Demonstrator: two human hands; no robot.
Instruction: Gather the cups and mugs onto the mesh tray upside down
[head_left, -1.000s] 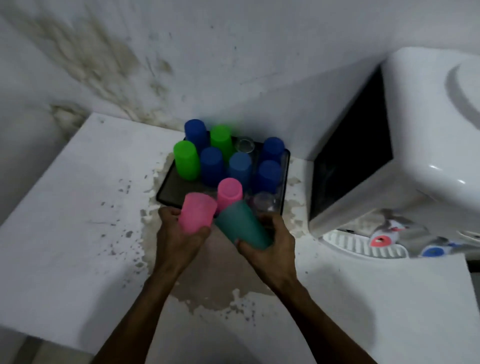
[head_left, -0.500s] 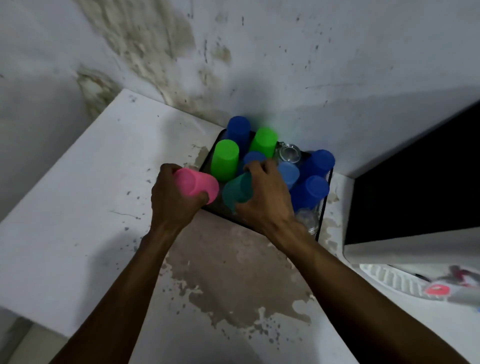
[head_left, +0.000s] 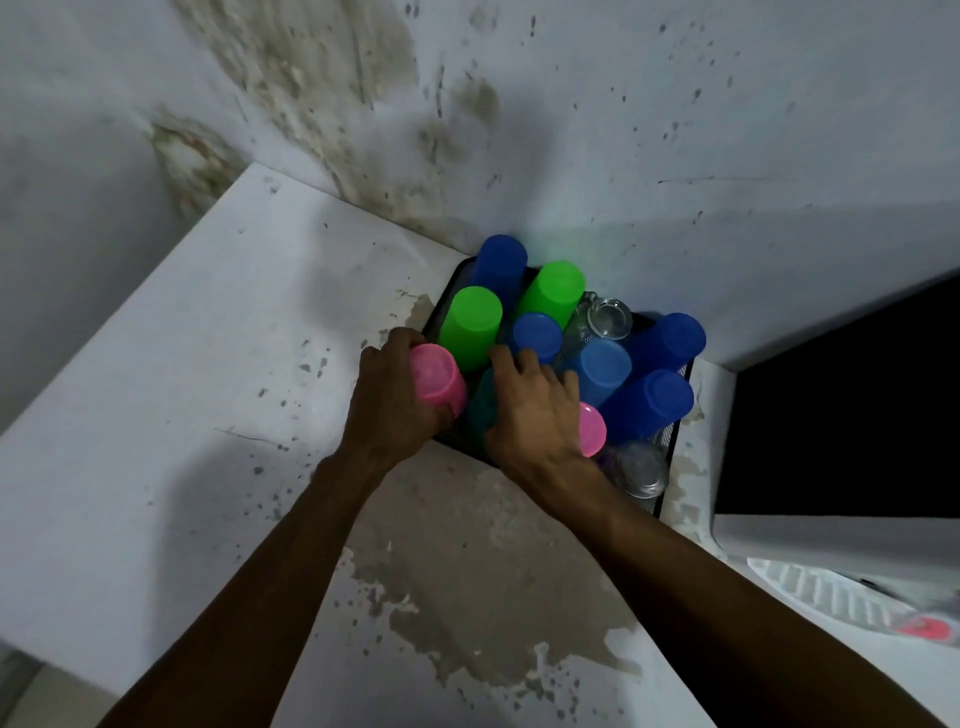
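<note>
A black mesh tray (head_left: 670, 470) sits in the counter's back corner, packed with upside-down cups: several blue cups (head_left: 649, 402), two green ones (head_left: 470, 325), a pink one (head_left: 592, 428) and clear glasses (head_left: 641, 467). My left hand (head_left: 387, 410) grips a pink cup (head_left: 436, 379), bottom up, at the tray's front left corner. My right hand (head_left: 530, 410) lies over a teal cup (head_left: 480, 408) just right of it, fingers wrapped on it, so most of that cup is hidden.
A white water dispenser (head_left: 836, 535) with a dark panel stands close on the right, its drip grille (head_left: 826, 592) at the lower right. Stained walls close the corner behind the tray. The white counter (head_left: 156, 415) stretches left, with a worn patch in front.
Both hands carried their cups from the counter in front of the tray up and onto its front left part; the pink and teal cups have turned bottom up.
</note>
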